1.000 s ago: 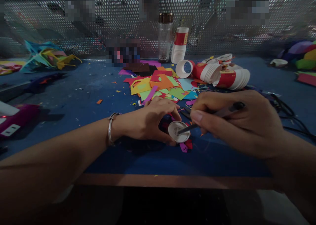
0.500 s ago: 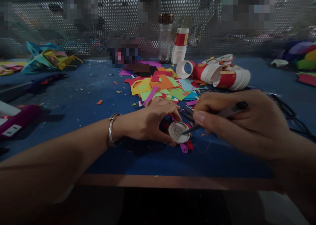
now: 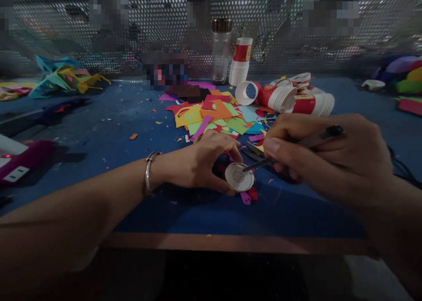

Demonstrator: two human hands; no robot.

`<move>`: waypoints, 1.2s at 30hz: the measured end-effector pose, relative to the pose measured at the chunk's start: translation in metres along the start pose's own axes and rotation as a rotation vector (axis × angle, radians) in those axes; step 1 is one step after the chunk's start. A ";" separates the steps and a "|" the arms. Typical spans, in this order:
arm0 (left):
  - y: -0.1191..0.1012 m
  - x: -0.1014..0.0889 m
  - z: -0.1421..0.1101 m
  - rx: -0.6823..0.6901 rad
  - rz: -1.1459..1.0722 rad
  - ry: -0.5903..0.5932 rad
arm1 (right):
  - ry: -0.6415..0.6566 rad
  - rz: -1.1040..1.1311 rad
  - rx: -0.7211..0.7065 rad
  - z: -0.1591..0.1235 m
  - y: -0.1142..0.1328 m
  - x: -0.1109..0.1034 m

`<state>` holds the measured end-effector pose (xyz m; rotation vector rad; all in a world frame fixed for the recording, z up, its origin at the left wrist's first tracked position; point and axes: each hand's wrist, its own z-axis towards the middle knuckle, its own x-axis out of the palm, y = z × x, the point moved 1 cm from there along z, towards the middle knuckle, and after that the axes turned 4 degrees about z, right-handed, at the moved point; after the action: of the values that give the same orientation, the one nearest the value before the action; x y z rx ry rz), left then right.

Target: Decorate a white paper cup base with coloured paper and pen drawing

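Observation:
A small white paper disc (image 3: 239, 178) with a drawn grid lies on the blue table (image 3: 132, 116). My left hand (image 3: 198, 162), a silver bracelet on its wrist, pinches the disc's left edge with thumb and fingers. My right hand (image 3: 329, 158) is closed round a dark pen (image 3: 296, 147). The pen's tip hovers just above the disc's upper right edge. Small pink and red paper scraps (image 3: 249, 196) lie just below the disc.
A heap of coloured paper cut-outs (image 3: 211, 111) lies behind my hands. Red-and-white paper cups (image 3: 296, 100) lie on their sides at the back right, with a cup stack (image 3: 240, 61) and a clear bottle (image 3: 220, 50) by the perforated metal wall. A purple tool (image 3: 23, 158) sits left.
My right hand has lifted and drawn back to the right, taking the pen tip off the grid drawing to the disc's edge. The left hand and disc have stayed put.

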<state>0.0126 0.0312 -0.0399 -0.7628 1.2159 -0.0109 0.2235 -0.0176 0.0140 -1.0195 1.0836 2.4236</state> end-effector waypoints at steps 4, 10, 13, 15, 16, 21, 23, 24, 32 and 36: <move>-0.002 -0.001 0.000 -0.025 -0.035 0.008 | -0.016 -0.021 0.021 0.000 0.000 -0.001; -0.001 0.001 0.000 -0.001 -0.039 -0.006 | -0.005 0.002 0.030 0.000 -0.002 0.002; 0.000 0.002 0.001 -0.006 -0.049 -0.012 | 0.003 0.030 0.013 0.001 -0.002 0.003; 0.000 0.002 0.001 -0.008 -0.049 -0.009 | 0.007 0.040 0.007 0.001 -0.002 0.003; 0.000 0.002 0.001 -0.007 -0.048 -0.006 | 0.011 0.039 0.009 0.001 -0.002 0.003; -0.001 0.002 0.002 -0.013 -0.053 0.002 | 0.031 0.032 0.021 0.001 -0.003 0.002; -0.002 0.002 0.003 -0.019 -0.056 0.000 | 0.040 0.034 0.017 0.000 -0.004 0.002; -0.002 0.002 0.003 -0.018 -0.060 0.000 | 0.042 0.033 0.014 0.000 -0.004 0.002; -0.002 0.001 0.003 -0.016 -0.093 -0.002 | 0.033 0.018 -0.029 0.004 -0.004 0.005; 0.000 0.002 0.002 -0.032 -0.085 -0.007 | 0.024 -0.017 -0.069 0.003 -0.005 0.007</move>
<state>0.0153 0.0317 -0.0412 -0.8416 1.1793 -0.0584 0.2195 -0.0118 0.0078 -1.0782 1.0015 2.4560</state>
